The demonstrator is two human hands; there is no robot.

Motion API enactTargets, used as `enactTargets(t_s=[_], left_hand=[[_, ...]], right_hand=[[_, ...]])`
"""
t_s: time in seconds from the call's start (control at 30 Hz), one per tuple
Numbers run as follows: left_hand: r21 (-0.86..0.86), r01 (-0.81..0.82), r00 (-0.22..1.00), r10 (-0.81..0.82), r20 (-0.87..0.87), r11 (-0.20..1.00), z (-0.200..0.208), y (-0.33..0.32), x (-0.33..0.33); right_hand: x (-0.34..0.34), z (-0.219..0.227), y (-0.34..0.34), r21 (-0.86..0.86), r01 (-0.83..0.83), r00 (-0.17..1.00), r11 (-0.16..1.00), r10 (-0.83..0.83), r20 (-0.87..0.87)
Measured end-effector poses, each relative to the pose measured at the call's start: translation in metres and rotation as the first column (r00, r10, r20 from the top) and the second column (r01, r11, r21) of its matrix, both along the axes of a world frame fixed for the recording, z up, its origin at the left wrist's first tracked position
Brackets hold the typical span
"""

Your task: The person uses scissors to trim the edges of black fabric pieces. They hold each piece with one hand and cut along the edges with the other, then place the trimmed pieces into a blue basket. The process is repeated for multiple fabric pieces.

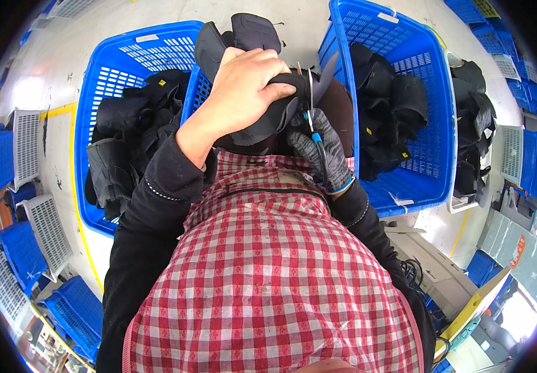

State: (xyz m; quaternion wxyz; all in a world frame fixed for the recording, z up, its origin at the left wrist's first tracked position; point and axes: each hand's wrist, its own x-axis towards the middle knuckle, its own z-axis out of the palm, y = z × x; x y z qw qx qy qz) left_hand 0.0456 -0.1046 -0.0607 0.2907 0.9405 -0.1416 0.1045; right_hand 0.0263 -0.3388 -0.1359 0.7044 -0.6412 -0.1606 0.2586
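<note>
My bare left hand (238,90) is closed around a black padded fabric piece (261,127) with curved flaps, held above my lap between two blue baskets. Its thumb presses on the upper edge of the piece. My right hand (325,148), in a grey knit glove with a light-blue cuff, grips a pair of scissors (310,93) with light-blue marks near the handle. The blades point away from me, right beside the thumb and the fabric edge. Past my left knuckles, more black padded flaps (253,32) stick out; I cannot tell whether they belong to the same piece.
The left blue basket (97,81) and the right blue basket (445,124) both hold several black padded pieces. Farther right stands a white basket (464,204) with similar pieces. Stacked crates (26,146) line the left side. A red checked apron (268,261) covers my front.
</note>
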Motion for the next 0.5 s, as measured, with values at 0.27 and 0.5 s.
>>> enactTargets(t_s=[0.27, 0.5], left_hand=[[-0.03, 0.013, 0.995, -0.01, 0.101, 0.999, -0.002, -0.003, 0.0], [-0.008, 0.012, 0.994, -0.011, 0.108, 1.0, -0.003, -0.003, -0.001]], right_hand=[[-0.01, -0.005, 0.006, 0.093, 0.066, 0.994, 0.994, -0.057, -0.093], [-0.012, -0.01, 0.005, 0.026, 0.076, 0.994, 0.997, -0.074, -0.08]])
